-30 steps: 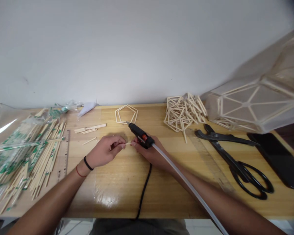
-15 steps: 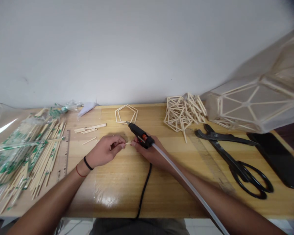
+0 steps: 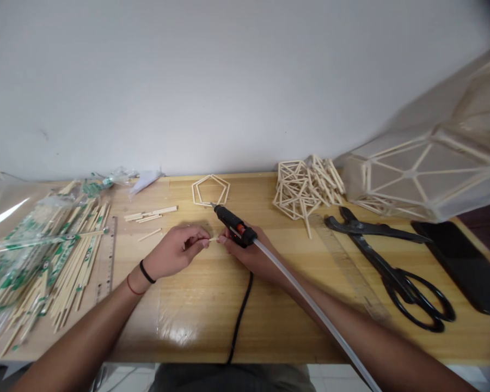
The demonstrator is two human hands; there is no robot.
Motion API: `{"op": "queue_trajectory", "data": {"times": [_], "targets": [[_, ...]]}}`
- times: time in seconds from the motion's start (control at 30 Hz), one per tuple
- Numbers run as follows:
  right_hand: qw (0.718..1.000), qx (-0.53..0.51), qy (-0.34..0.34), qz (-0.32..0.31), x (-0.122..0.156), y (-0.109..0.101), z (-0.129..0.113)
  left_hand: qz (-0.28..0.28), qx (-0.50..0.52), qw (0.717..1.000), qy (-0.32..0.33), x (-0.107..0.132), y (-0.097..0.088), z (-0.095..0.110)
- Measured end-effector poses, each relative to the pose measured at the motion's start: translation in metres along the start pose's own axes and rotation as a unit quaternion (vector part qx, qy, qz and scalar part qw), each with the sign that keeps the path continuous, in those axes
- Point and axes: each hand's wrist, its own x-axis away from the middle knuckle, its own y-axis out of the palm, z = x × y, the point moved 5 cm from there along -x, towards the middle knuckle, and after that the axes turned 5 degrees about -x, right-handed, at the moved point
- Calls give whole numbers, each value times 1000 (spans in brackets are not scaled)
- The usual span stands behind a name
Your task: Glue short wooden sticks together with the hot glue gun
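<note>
My left hand (image 3: pixel 175 251) rests on the wooden table (image 3: pixel 204 305), fingers pinched on one end of a short wooden stick (image 3: pixel 213 239). My right hand (image 3: pixel 251 253) pinches the stick's other end while also gripping a black glue gun (image 3: pixel 233 223), whose nozzle points away toward the wall. A long clear glue stick (image 3: pixel 310 310) runs back from the gun along my right forearm, and its black cord (image 3: pixel 240 316) drops off the table's front edge. A finished pentagon frame of sticks (image 3: pixel 210 190) lies just beyond the gun.
Wrapped chopsticks (image 3: pixel 41 256) and a ruler (image 3: pixel 105 261) lie at the left, cut sticks (image 3: pixel 150 214) behind my left hand. To the right are a heap of stick frames (image 3: pixel 306 188), a clear ruler (image 3: pixel 347 267), black shears (image 3: pixel 392 267), a phone (image 3: pixel 461 267) and a large polyhedral lampshade (image 3: pixel 428 169).
</note>
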Motion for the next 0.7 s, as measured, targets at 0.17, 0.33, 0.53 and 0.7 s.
{"op": "queue_trajectory", "data": {"times": [0.17,0.33,0.53,0.7], "targets": [[1000,-3,7,-1,0,0,0,2,-1,1000,2,0,0,-1],[1000,-1,6,-4,0,0,-1,-1,-9,1000,1,-1,-1,0],[1000,8,6,-4,0,1,-1,-2,-15,1000,2,-1,-1,1],[1000,8,7,-2,0,0,0,0,-19,1000,4,-1,-1,2]]}}
